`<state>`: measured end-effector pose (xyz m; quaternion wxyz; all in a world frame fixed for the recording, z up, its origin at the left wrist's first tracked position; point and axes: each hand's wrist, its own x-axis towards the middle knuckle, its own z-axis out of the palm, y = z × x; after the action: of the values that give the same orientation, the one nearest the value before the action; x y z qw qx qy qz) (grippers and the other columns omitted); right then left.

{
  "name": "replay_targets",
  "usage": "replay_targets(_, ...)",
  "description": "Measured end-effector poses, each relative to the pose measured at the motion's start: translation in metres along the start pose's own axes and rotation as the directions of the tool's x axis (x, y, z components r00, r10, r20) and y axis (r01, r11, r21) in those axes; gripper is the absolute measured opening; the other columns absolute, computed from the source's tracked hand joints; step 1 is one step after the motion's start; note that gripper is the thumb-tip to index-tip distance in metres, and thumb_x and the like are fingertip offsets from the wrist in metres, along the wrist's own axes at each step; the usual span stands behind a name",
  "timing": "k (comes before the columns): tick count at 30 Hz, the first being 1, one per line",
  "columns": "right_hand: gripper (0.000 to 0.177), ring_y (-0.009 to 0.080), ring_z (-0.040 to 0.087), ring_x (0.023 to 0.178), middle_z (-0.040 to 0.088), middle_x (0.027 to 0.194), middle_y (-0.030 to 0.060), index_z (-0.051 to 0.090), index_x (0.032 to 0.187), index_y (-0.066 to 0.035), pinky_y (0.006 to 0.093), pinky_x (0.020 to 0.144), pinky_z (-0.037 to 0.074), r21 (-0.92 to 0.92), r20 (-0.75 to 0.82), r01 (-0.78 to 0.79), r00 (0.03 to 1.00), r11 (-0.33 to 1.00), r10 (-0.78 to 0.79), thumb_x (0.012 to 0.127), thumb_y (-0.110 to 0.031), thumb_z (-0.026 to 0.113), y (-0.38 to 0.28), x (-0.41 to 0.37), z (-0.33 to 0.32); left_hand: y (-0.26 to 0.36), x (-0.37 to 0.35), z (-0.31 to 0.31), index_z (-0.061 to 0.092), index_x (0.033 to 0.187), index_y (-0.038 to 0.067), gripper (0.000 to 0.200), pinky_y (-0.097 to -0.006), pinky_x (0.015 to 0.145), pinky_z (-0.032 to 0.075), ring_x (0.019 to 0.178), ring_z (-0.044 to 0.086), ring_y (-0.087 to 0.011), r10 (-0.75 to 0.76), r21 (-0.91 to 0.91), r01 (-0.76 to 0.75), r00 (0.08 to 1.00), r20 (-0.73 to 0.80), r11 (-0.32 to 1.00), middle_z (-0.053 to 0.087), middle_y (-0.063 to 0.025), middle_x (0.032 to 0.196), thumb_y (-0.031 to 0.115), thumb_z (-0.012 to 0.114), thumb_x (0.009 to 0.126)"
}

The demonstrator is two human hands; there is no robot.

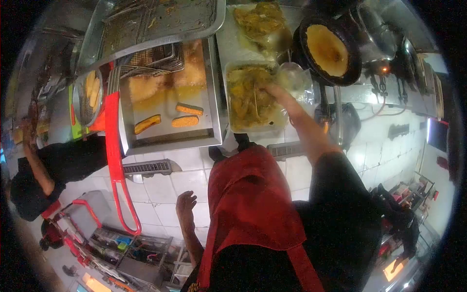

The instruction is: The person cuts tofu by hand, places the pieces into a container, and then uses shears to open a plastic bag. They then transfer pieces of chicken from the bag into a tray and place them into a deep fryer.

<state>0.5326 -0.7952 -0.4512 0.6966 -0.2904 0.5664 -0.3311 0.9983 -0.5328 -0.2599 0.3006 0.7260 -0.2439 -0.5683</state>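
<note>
My right hand (274, 92) reaches into a clear plastic tub (258, 130) of yellowish-brown pieces of food in sauce (245, 95). Its fingertips are blurred against the food, so I cannot make out what they grip. A clear plastic bag or cover (301, 85) lies right beside that hand. Down by my red apron (253, 194), my left hand (186, 205) hangs over the floor, fingers loosely bent and apart, holding nothing. To the left of the tub, a fryer (168, 141) holds bubbling oil, with several orange-brown fried sticks (185, 120) on its near ledge.
A second food tub (260, 24) stands behind. A black pan (357, 58) with a flat yellow-brown round sits at the right, near a burner flame (385, 69). A red-handled fry basket (113, 131) juts past the counter's front edge. At the left, another person (63, 165) works.
</note>
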Motion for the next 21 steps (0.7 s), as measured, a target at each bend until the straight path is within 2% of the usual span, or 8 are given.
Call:
replay_targets(4, 0.040, 0.0312, 0.058, 0.108, 0.062, 0.112, 0.0211, 0.059, 0.121, -0.004, 0.0514, 0.097, 0.042, -0.506, -0.177, 0.122, 0.954, 0.854, -0.241, 0.089, -0.028, 0.058, 0.006, -0.010, 0.010, 0.004, -0.001, 0.002, 0.058, 0.112, 0.004, 0.024, -0.0317, 0.082, 0.050, 0.096, 0.061, -0.0208, 0.020, 0.009, -0.020, 1.000, 0.019, 1.000, 0.061, -0.0093, 0.111, 0.017, 0.056, 0.093)
replay_targets(6, 0.036, 0.0313, 0.060, 0.101, 0.062, 0.110, 0.0197, 0.060, 0.118, -0.004, 0.0450, 0.090, 0.046, -0.911, -0.082, 0.180, 0.801, 0.370, -0.593, 0.089, -0.025, 0.057, 0.052, 0.019, -0.009, 0.004, 0.000, 0.004, 0.058, 0.112, 0.003, 0.024, -0.0320, 0.082, 0.050, 0.097, 0.061, -0.0209, 0.013, 0.009, -0.013, 1.000, 0.011, 1.000, 0.061, -0.0095, 0.111, 0.017, 0.055, 0.093)
replay_targets(10, 0.032, 0.0312, 0.058, 0.091, 0.062, 0.097, 0.0176, 0.061, 0.113, -0.004, 0.0489, 0.098, 0.041, -0.992, -0.118, -0.065, 0.795, 0.111, -0.595, 0.088, -0.020, 0.050, 0.065, 0.002, 0.001, 0.002, -0.001, 0.002, 0.058, 0.113, 0.003, 0.025, -0.0328, 0.083, 0.049, 0.097, 0.062, -0.0209, 0.018, -0.004, -0.018, 1.000, 0.012, 1.000, 0.061, -0.0097, 0.110, 0.015, 0.055, 0.091)
replay_targets(13, 0.030, 0.0324, 0.056, 0.084, 0.059, 0.090, 0.0160, 0.062, 0.109, -0.004, 0.0462, 0.100, 0.040, -0.945, 0.159, 0.328, 0.458, 0.001, -0.874, 0.088, -0.022, 0.050, 0.009, -0.038, 0.019, -0.004, 0.000, -0.001, 0.058, 0.112, 0.003, 0.025, -0.0334, 0.084, 0.049, 0.098, 0.062, -0.0210, -0.029, -0.005, 0.029, 1.000, -0.005, 1.000, 0.061, -0.0097, 0.111, 0.015, 0.055, 0.091)
replay_targets(14, 0.032, 0.0319, 0.056, 0.090, 0.060, 0.096, 0.0161, 0.062, 0.111, -0.004, 0.0467, 0.101, 0.038, -0.944, 0.071, 0.270, 0.732, 0.192, -0.678, 0.088, -0.024, 0.050, 0.004, -0.038, 0.016, -0.003, -0.002, -0.001, 0.058, 0.112, 0.003, 0.025, -0.0334, 0.084, 0.049, 0.098, 0.062, -0.0210, -0.030, -0.005, 0.030, 1.000, -0.007, 1.000, 0.061, -0.0097, 0.111, 0.015, 0.055, 0.091)
replay_targets(16, 0.035, 0.0314, 0.056, 0.097, 0.061, 0.103, 0.0163, 0.061, 0.113, -0.004, 0.0471, 0.103, 0.037, -0.923, 0.004, 0.155, 0.919, 0.351, -0.394, 0.088, -0.026, 0.051, -0.007, -0.042, 0.019, 0.001, -0.005, 0.001, 0.058, 0.112, 0.003, 0.024, -0.0335, 0.083, 0.049, 0.098, 0.061, -0.0211, -0.037, 0.003, 0.037, 0.999, -0.012, 0.999, 0.060, -0.0096, 0.112, 0.015, 0.055, 0.091)
replay_targets(18, 0.037, 0.0336, 0.054, 0.108, 0.059, 0.115, 0.0175, 0.060, 0.117, -0.004, 0.0521, 0.103, 0.035, -0.904, 0.361, 0.427, 0.754, -0.009, -0.549, 0.087, -0.024, 0.050, -0.013, -0.056, 0.035, -0.004, -0.004, -0.003, 0.056, 0.115, 0.004, 0.028, -0.0336, 0.085, 0.049, 0.100, 0.061, -0.0217, -0.038, 0.008, 0.038, 0.999, 0.002, 0.999, 0.060, -0.0099, 0.115, 0.017, 0.055, 0.091)
replay_targets(21, 0.039, 0.0350, 0.052, 0.111, 0.058, 0.117, 0.0181, 0.059, 0.119, -0.003, 0.0532, 0.103, 0.034, -0.887, 0.399, 0.462, 0.783, 0.015, -0.477, 0.087, -0.023, 0.051, -0.005, -0.053, 0.032, -0.005, -0.004, -0.005, 0.053, 0.118, 0.004, 0.031, -0.0339, 0.087, 0.048, 0.101, 0.061, -0.0223, -0.042, 0.021, 0.041, 0.999, 0.013, 0.999, 0.059, -0.0101, 0.119, 0.020, 0.055, 0.091)
